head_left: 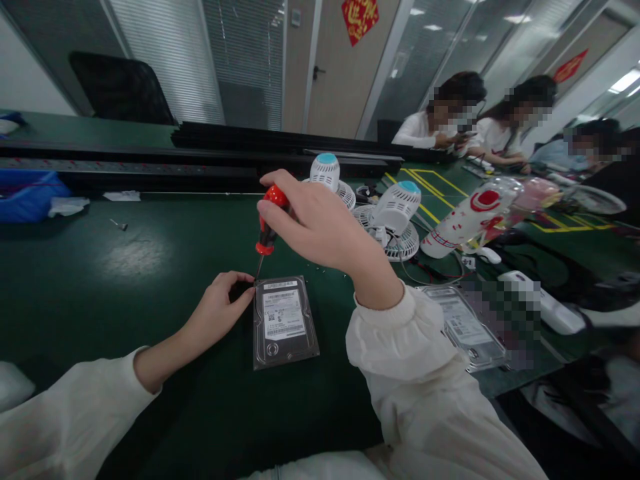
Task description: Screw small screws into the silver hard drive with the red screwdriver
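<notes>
A hard drive point(290, 343) lies flat on the green table in front of me, label side up. Gripped from above by its handle, a red and black screwdriver point(267, 233) stands nearly upright in my right hand point(320, 223). Its tip reaches the drive's far left corner; whether it sits in a screw is too small to see. Thumb and forefinger of my left hand point(213, 307) press at that same corner, beside the screwdriver's shaft. The other fingers of that hand are curled and partly hidden.
To the right are white fans point(397, 207), a clear bottle with red patterns point(463, 213) and a second hard drive point(465, 327). A blue bin point(33, 193) stands at the left, near a small metal piece point(119, 225). Black rails point(280, 150) run behind; people sit beyond.
</notes>
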Motion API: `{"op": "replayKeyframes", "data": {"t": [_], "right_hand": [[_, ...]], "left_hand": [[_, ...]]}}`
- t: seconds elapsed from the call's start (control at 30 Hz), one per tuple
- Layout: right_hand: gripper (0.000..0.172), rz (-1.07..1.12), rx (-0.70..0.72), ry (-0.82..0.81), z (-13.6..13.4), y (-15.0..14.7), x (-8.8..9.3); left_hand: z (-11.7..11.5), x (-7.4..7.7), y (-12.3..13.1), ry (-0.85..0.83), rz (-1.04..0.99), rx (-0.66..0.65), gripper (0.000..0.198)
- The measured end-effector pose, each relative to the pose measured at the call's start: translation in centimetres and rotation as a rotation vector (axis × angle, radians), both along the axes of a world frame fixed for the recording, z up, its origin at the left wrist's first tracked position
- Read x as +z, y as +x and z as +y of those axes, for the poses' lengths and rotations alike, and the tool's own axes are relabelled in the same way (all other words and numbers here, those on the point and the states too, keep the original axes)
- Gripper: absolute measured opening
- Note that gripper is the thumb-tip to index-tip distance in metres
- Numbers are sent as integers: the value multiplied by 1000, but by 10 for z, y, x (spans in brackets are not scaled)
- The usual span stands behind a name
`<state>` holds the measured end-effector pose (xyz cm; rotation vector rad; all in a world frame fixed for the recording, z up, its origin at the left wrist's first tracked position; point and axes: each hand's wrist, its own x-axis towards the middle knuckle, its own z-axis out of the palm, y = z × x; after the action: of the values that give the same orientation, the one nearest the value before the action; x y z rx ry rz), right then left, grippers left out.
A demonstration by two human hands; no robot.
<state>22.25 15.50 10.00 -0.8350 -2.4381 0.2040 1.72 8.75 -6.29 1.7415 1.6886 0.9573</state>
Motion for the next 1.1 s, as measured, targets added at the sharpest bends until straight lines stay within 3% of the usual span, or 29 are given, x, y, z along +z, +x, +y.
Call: {"op": "replayKeyframes", "data": {"t": [0.3,0.43,0.57,0.73,0.93,1.1], "right_hand": [[44,3,62,65,-4,-7,0],[39,15,81,5,-3,-3,0],[47,18,124,-12,0,-2,-1],[50,23,74,72,2,-2,-2],[57,55,192,61,4,0,-2],[53,25,119,104,2,1,2]], "left_hand": [[1,-4,-2,25,-8,-3,44],[0,-4,-2,14,-5,-7,44],[0,-1,-1,9,-2,-3,43],[0,1,-1,31,7,-9,41],[-1,1,0,32,3,-13,40],[-1,1,-1,39,8,-21,40]]}}
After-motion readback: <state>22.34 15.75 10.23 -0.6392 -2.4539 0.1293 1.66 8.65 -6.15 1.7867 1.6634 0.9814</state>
